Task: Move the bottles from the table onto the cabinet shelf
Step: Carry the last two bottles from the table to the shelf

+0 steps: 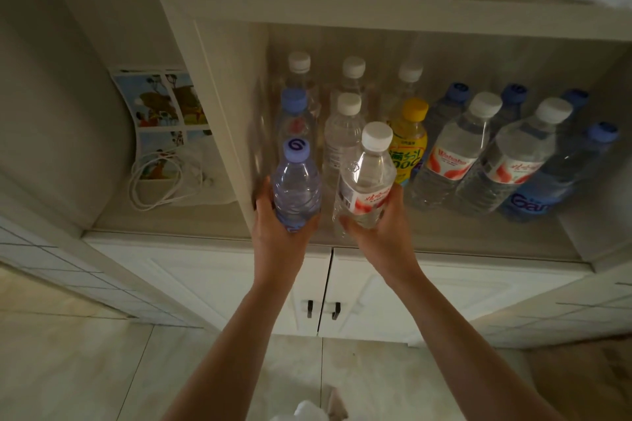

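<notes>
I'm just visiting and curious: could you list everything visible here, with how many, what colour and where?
Blue-capped clear plastic bottle: one, in left hand.
White-capped clear bottle with red label: one, in right hand.
Yellow juice bottle: one, mid-shelf.
Other shelved water bottles: about a dozen, white or blue caps.
White cabinet shelf: one, holding bottles.
White coiled cable: one, left of cabinet.
Colourful picture sheet: one, left wall.
Left hand, right hand: each grips a bottle.

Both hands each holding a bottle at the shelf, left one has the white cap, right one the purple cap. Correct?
Not quite: the caps are swapped. The head view shows the left hand gripping the purple-capped bottle and the right hand gripping the white-capped bottle with the red label. The rest holds: each hand holds one bottle at the front of the cabinet shelf.
</notes>
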The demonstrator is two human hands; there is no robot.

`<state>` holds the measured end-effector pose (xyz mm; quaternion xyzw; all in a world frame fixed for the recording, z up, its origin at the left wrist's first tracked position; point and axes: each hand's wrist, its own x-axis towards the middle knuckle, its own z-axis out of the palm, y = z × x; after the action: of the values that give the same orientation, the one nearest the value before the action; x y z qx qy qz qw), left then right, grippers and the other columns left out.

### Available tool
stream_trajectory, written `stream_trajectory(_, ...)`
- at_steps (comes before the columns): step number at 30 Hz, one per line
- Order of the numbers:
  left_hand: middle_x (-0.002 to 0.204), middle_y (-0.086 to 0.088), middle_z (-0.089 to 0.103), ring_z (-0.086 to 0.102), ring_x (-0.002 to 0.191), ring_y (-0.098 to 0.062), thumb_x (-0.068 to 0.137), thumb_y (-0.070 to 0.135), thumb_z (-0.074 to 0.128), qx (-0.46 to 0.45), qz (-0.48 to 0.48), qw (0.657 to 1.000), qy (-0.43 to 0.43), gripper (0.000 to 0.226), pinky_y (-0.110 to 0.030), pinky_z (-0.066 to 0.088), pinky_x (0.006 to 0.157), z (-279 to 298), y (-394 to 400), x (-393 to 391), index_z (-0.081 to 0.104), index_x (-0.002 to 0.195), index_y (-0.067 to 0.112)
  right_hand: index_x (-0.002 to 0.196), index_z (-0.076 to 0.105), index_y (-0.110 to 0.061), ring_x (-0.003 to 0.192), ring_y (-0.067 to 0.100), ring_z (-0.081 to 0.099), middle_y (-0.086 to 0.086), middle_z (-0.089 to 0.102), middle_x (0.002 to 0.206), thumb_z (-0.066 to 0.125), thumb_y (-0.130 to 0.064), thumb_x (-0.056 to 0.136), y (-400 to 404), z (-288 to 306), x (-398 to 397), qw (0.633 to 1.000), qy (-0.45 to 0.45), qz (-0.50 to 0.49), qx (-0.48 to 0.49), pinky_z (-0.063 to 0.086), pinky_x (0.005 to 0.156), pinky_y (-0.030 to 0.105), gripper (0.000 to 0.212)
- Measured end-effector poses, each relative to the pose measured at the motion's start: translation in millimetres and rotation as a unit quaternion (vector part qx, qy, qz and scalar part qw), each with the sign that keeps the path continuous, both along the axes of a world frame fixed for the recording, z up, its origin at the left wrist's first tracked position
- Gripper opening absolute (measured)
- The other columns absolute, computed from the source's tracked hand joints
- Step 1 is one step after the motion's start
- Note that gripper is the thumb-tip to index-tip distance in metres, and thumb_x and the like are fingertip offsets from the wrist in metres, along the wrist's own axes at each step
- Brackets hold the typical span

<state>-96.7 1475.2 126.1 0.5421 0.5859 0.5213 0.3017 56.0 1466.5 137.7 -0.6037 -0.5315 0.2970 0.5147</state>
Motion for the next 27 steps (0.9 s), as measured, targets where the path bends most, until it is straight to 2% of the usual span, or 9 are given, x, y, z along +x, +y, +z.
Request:
stream_trajectory(2,0.132,0.003,0.056,0.057,0.119,-0.011,0.071,0.024,0.085,0.019,0.01,1.0,0.007,0.08,-0.027,0.052,0.096,-4,-4,4,0.037,0.136,0.019,0.137,0.035,-0.023,0.114,0.009,0.058,-0.005,0.058,0.129,0.084,-0.017,0.068,-2,-3,1,1.0,-0.023,0.008,-0.012,0.045,0.08,0.002,0.084)
stream_trajectory(6,0.127,0.001,0.057,0.059,0.113,-0.016,0.074,0.021,0.082,0.016,0.017,1.0,0.012,0.072,-0.039,0.056,0.091,-9,-4,4,0.041,0.132,0.016,0.138,0.035,-0.019,0.11,0.007,0.056,-0.002,0.058,0.13,0.085,-0.021,0.068,-5,-3,-5,0.999,-0.045,-0.014,-0.003,0.038,0.08,-0.007,0.086)
stream_trajectory(10,0.132,-0.002,0.054,0.056,0.118,-0.018,0.074,0.02,0.081,0.011,-0.009,1.0,0.026,0.076,-0.037,0.054,0.094,-10,1,-2,0.039,0.137,0.01,0.136,0.036,-0.019,0.107,0.005,0.055,-0.003,0.058,0.129,0.086,-0.027,0.065,-5,-3,-12,0.998,-0.044,-0.04,0.009,0.037,0.078,-0.007,0.087)
stream_trajectory(14,0.131,0.003,0.052,0.053,0.117,-0.01,0.075,0.019,0.081,0.013,-0.026,0.999,0.024,0.078,-0.03,0.053,0.094,-11,2,-5,0.038,0.139,0.013,0.131,0.037,-0.021,0.107,0.006,0.056,-0.002,0.058,0.127,0.087,-0.033,0.064,-5,-3,-20,0.997,-0.049,-0.059,0.013,0.039,0.077,-0.005,0.085)
stream_trajectory(17,0.131,0.005,0.05,0.053,0.119,-0.011,0.077,0.021,0.079,0.014,-0.035,0.999,0.022,0.077,-0.035,0.054,0.096,-12,2,-7,0.036,0.141,0.014,0.131,0.036,-0.024,0.11,0.009,0.057,-0.004,0.056,0.128,0.086,-0.035,0.064,-5,-3,-26,0.997,-0.045,-0.066,0.021,0.042,0.08,0.0,0.084)
stream_trajectory(22,0.138,-0.002,0.051,0.053,0.124,-0.016,0.078,0.022,0.078,0.008,-0.059,0.998,0.014,0.08,-0.041,0.052,0.098,-15,4,-10,0.034,0.144,0.014,0.131,0.035,-0.027,0.108,0.004,0.053,-0.008,0.053,0.125,0.085,-0.036,0.066,-4,-3,-34,0.996,-0.035,-0.081,0.023,0.04,0.079,-0.003,0.082)
stream_trajectory(25,0.139,-0.001,0.051,0.053,0.125,-0.016,0.078,0.022,0.077,0.005,-0.063,0.998,0.004,0.08,-0.039,0.052,0.099,-16,5,-11,0.034,0.144,0.015,0.131,0.034,-0.026,0.107,0.004,0.051,-0.011,0.049,0.121,0.085,-0.034,0.067,-4,-6,-35,0.996,-0.029,-0.084,0.023,0.038,0.079,-0.006,0.082)
stream_trajectory(27,0.138,-0.001,0.052,0.053,0.124,-0.015,0.078,0.02,0.078,0.01,-0.059,0.998,0.001,0.079,-0.035,0.052,0.099,-16,4,-11,0.035,0.144,0.014,0.133,0.035,-0.021,0.107,0.005,0.05,-0.008,0.05,0.122,0.085,-0.032,0.066,-2,-7,-35,0.996,-0.029,-0.087,0.02,0.036,0.077,-0.008,0.084)
